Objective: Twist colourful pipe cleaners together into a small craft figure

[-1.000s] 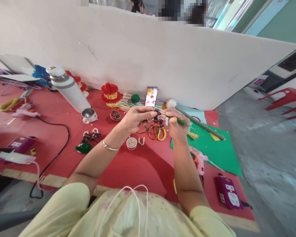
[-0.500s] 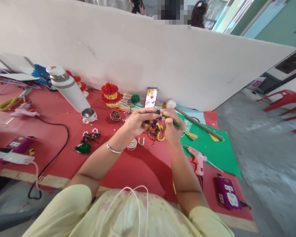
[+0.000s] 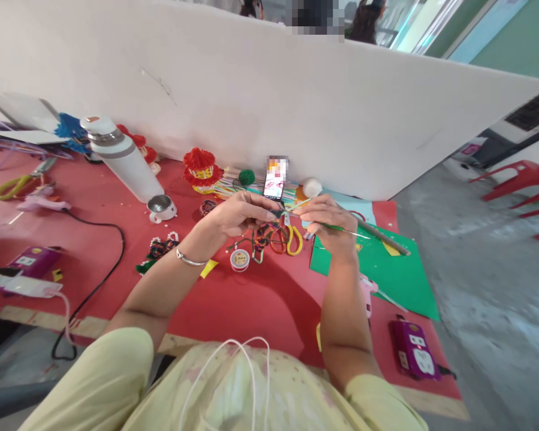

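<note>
r hand [image 3: 330, 221] opp. l hand [image 3: 240, 214]

The dark multicoloured yarn piece [image 3: 265, 235] hangs bunched below the left hand [image 3: 240, 214]. The slim green-handled metal tool [image 3: 335, 227] sits slightly tilted in the right hand [image 3: 330, 216], shaft exposed.

Phone [image 3: 275, 182] behind central scissors [image 3: 291, 240], spool [image 3: 239, 260] to their left, yarn ball [image 3: 246, 177] left of phone, cup [image 3: 161, 209] before flask [image 3: 128, 164]
</note>
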`<state>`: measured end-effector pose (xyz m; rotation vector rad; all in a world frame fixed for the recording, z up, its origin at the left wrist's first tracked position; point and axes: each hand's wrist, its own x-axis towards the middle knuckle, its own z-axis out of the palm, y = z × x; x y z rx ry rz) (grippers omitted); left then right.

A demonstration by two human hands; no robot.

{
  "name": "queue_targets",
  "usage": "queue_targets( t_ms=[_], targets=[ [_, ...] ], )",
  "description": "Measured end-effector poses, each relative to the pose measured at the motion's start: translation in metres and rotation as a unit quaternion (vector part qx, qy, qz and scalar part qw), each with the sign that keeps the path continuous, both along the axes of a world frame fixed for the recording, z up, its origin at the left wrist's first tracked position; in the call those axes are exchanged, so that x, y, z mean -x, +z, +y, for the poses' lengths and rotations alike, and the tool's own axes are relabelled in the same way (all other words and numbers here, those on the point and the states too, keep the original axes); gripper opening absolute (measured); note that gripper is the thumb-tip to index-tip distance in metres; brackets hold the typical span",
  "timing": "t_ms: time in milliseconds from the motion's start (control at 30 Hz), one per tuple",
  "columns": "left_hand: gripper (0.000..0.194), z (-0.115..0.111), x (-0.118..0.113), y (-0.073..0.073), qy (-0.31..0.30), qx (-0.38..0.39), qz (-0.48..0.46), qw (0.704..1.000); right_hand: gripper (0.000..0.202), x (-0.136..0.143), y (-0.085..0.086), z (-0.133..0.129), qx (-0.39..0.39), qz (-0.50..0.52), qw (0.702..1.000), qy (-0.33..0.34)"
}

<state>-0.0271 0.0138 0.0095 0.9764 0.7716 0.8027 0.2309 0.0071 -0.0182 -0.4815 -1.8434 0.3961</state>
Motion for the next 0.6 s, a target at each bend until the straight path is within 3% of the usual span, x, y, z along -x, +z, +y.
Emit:
queue_targets(
  t_ms=[167,333,467,600],
  targets=[
    [0.026,0.010,0.009,-0.001,-0.061,0.011,0.002,0.998,0.023,-0.001,0.004,-0.006,-0.021,-0.040,0.999,-0.013],
    [0.026,0.015,0.014,-0.001,-0.077,0.010,0.007,0.997,0.029,0.001,0.014,-0.019,-0.012,-0.091,0.995,-0.040],
    [0.024,0.013,0.018,0.001,-0.078,-0.031,0.046,0.995,0.024,-0.001,0.017,-0.020,0.005,-0.073,0.997,0.006],
    [0.021,0.008,0.013,0.004,-0.078,-0.074,0.066,0.992,0.016,0.009,0.004,-0.010,0.060,0.016,0.997,0.056]
  ],
)
